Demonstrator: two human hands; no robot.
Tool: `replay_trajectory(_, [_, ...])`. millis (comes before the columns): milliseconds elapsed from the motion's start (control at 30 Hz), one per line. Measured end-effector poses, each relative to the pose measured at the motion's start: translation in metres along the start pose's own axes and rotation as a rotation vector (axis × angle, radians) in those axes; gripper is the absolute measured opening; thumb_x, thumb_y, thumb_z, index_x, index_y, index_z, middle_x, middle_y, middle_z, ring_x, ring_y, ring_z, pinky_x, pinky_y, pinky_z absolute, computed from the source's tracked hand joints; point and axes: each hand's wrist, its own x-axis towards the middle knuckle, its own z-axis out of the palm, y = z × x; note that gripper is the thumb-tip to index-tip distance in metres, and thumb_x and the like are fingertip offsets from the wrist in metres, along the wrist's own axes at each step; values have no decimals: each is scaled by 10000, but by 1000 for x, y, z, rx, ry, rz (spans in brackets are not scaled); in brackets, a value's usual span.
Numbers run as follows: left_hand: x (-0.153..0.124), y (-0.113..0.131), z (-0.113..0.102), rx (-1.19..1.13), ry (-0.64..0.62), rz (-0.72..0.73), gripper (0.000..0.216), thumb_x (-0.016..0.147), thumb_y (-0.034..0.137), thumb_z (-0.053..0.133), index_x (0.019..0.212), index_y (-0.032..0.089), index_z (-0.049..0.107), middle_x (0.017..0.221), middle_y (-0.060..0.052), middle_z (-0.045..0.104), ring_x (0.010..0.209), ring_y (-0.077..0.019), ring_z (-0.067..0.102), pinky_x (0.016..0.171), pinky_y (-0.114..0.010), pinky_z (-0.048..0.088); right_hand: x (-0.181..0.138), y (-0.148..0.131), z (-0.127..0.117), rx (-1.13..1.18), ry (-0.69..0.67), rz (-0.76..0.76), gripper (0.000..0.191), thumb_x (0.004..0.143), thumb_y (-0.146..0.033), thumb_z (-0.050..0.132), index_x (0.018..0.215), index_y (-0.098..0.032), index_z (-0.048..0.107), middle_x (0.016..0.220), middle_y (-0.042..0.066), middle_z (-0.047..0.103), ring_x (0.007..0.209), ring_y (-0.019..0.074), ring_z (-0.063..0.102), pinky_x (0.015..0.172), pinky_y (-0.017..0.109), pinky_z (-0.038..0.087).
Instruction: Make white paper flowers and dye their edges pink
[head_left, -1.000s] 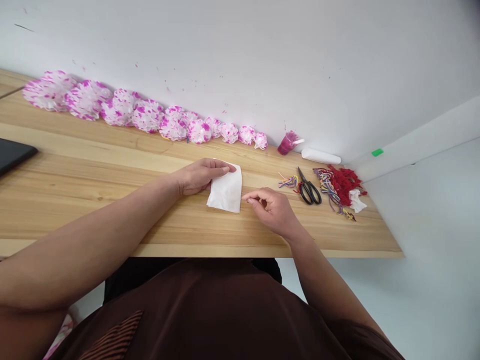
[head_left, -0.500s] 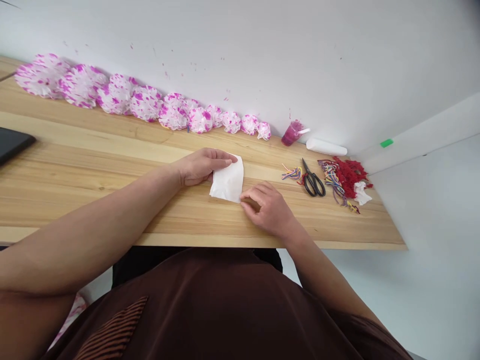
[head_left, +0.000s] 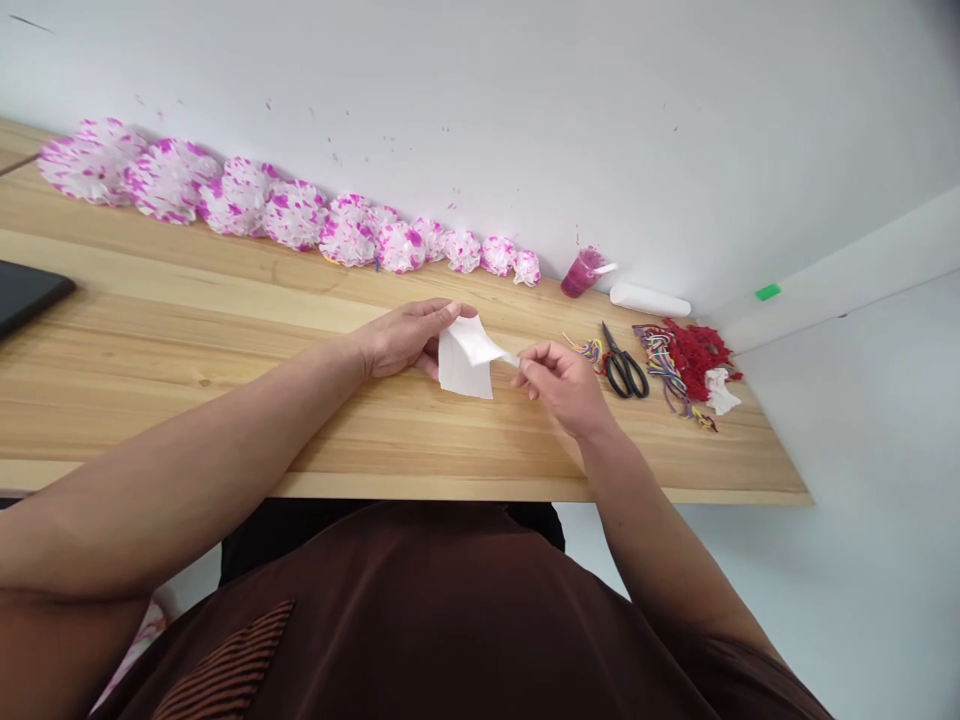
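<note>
A folded white tissue sheet (head_left: pixel 465 365) is lifted off the wooden table (head_left: pixel 187 380). My left hand (head_left: pixel 401 338) pinches its upper left corner between thumb and fingers. My right hand (head_left: pixel 564 385) pinches a thin layer at the sheet's right corner and holds it pulled out to the right, apart from the rest of the sheet.
A row of several white-and-pink tissue flowers (head_left: pixel 292 213) lines the wall. A cup of pink liquid (head_left: pixel 581 273), a white roll (head_left: pixel 649 299), black scissors (head_left: pixel 624 368), coloured ties (head_left: pixel 664 360) and red scraps (head_left: pixel 697 352) sit at right. A dark tablet (head_left: pixel 26 292) lies far left.
The sheet lay flat under my left fingers. My right hand came to its lower right corner, pinched it, and both hands have lifted the sheet while the right pulls one layer away.
</note>
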Motion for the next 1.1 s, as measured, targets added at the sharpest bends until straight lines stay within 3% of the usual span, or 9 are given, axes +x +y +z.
replay_trajectory(133, [2, -4, -2, 68, -62, 38, 525, 927, 506, 690, 1348, 195, 649, 900, -90, 719, 708, -209, 701, 535, -287, 590, 13, -7, -8, 224, 33, 111, 273, 701, -390, 812, 786, -203, 633, 681, -23, 686, 654, 142, 716, 484, 198, 448])
replay_trajectory(300, [3, -7, -4, 145, -82, 62, 763, 747, 181, 842, 1455, 239, 564, 1083, -74, 711, 860, -205, 700, 635, -282, 616, 22, -11, -11, 370, 84, 99, 302, 693, -357, 833, 804, -216, 590, 774, -22, 731, 756, 163, 773, 528, 192, 503])
replay_trajectory(433, [1, -6, -3, 200, -111, 67, 821, 719, 157, 831, 1482, 275, 552, 1150, -86, 705, 958, -232, 703, 708, -297, 612, 43, -16, -33, 474, 207, 69, 234, 765, -300, 746, 804, -229, 527, 825, -7, 741, 955, 194, 791, 649, 214, 579])
replay_trajectory(567, [0, -4, -2, 213, -62, 30, 829, 704, 158, 839, 1480, 242, 558, 1125, -95, 719, 964, -245, 711, 699, -295, 599, 58, -27, -76, 318, 361, -211, 254, 819, -317, 739, 860, -248, 497, 873, -24, 688, 1043, 210, 778, 718, 241, 606])
replay_trajectory(700, [2, -6, -3, 188, -88, 35, 751, 696, 168, 857, 1406, 215, 619, 1098, -100, 740, 944, -245, 725, 698, -303, 601, 42, -20, -109, -14, 550, -389, 206, 835, -379, 697, 860, -233, 555, 1036, 34, 709, 1001, 205, 771, 817, 322, 624])
replay_trajectory(867, [2, -8, -5, 202, -105, 36, 735, 684, 193, 875, 1378, 204, 634, 1113, -107, 748, 954, -251, 722, 712, -327, 614, -3, 21, -121, -231, 578, -263, 173, 738, -324, 712, 811, -206, 609, 1071, 113, 759, 1026, 239, 737, 960, 430, 573])
replay_trajectory(967, [-1, -5, -5, 246, -121, 44, 766, 680, 215, 876, 1399, 195, 613, 1098, -104, 745, 948, -243, 715, 714, -321, 612, -19, 37, -125, -166, 565, -175, 165, 696, -294, 739, 773, -200, 628, 1051, 116, 772, 1013, 249, 737, 954, 442, 567])
replay_trajectory(1100, [-9, 3, -1, 370, -63, 20, 786, 647, 240, 883, 1391, 209, 631, 977, -76, 731, 855, -243, 713, 673, -330, 611, -12, 37, -137, -27, 632, -129, 184, 678, -292, 756, 771, -201, 626, 1028, 85, 764, 988, 224, 738, 875, 377, 594])
